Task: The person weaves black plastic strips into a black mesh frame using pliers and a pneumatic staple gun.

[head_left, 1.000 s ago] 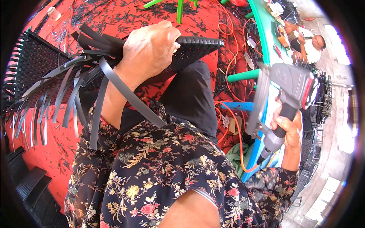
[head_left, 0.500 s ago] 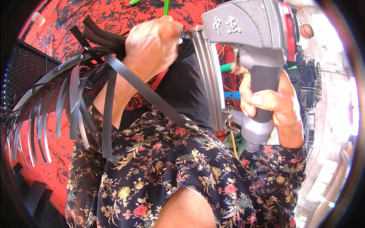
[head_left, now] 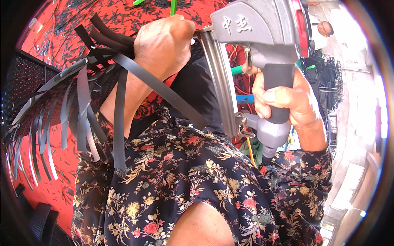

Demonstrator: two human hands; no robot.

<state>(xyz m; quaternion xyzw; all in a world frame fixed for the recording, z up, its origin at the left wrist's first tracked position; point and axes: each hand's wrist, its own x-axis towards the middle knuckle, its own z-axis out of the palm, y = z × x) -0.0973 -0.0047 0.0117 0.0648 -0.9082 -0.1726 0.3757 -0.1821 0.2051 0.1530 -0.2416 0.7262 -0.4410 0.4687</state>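
My right hand [head_left: 287,98] grips a grey pneumatic staple gun [head_left: 254,28] by its black handle, with the fingers wrapped round it. The gun's long metal magazine [head_left: 217,78] slants down between my hands, and its front end is close beside my left hand. My left hand [head_left: 164,43] is closed in a fist on the black weave, holding a flat black plastic strip [head_left: 111,35] among several. Loose ends of such strips hang from the curved woven piece [head_left: 57,98] at the left, and one long end lies across my left forearm. The gun's nose and the spot under it are hidden.
Black strip offcuts [head_left: 119,16] litter the red floor covering [head_left: 49,41]. A black woven piece [head_left: 33,76] stands at the left. Green and blue bars [head_left: 245,99] show behind the gun. Dark wire-like racks [head_left: 328,82] are at the right, by a pale floor [head_left: 361,102].
The staple gun and my right hand have shifted slightly left and up, bringing the magazine's front nearer my left fist. My left hand has barely moved and keeps its grip.
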